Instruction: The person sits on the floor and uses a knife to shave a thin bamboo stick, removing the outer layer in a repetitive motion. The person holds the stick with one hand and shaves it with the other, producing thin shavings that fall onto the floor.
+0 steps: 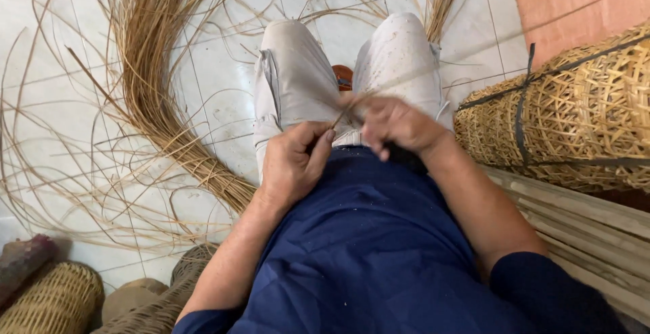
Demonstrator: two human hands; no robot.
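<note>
While the view looks straight down over a seated person's lap, the scene is laid out from left to right. At the lower left, a small woven basket point(57, 300) is seen lying on its side; what it holds cannot be told. Beside it, a thick bundle of cane strips point(152, 70) is fanned across the white tiled floor point(217, 70), its bound end kept near the left knee, seemingly for easy reach. At the centre, the left hand point(294, 161) is closed, thumb pressed against curled fingers, pinching one thin cane strip point(349, 107) above the lap. The right hand point(396, 125) is closed on the same strip just beside it, so the strip is held taut between the two; its blurred far end is carried up to the right. At the right, a stack of open-weave baskets point(575, 117) is tied with dark straps, nested on its side; nothing else is seen inside. Below it, flat wooden slats point(596, 232) are laid.
</note>
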